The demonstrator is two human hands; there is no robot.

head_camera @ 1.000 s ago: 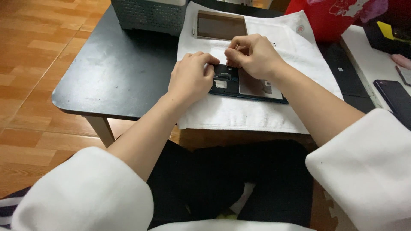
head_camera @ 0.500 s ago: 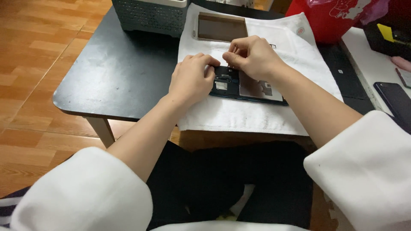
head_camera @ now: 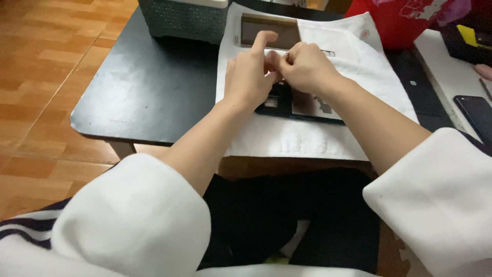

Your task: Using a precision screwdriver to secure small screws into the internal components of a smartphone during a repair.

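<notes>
An opened dark phone body [head_camera: 302, 109] lies on a white cloth [head_camera: 307, 141], with its inner parts showing. My left hand [head_camera: 250, 77] and my right hand [head_camera: 306, 67] hover just above its far end, fingertips pressed together. The left index finger sticks out straight and the right hand's fingers are curled in. Whatever sits between the fingertips is hidden. A detached brown-faced screen panel [head_camera: 271, 30] rests on the cloth just beyond the hands.
The cloth covers the right part of a black low table [head_camera: 148, 95]. A grey perforated basket [head_camera: 179, 18] stands at the table's far edge. At the right are a red bag [head_camera: 405, 20], a white surface [head_camera: 443, 66] and a black phone [head_camera: 476, 113]. Wooden floor at the left.
Both hands have lifted off the phone body and moved slightly away from me, coming together fingertip to fingertip. The left index finger has straightened.
</notes>
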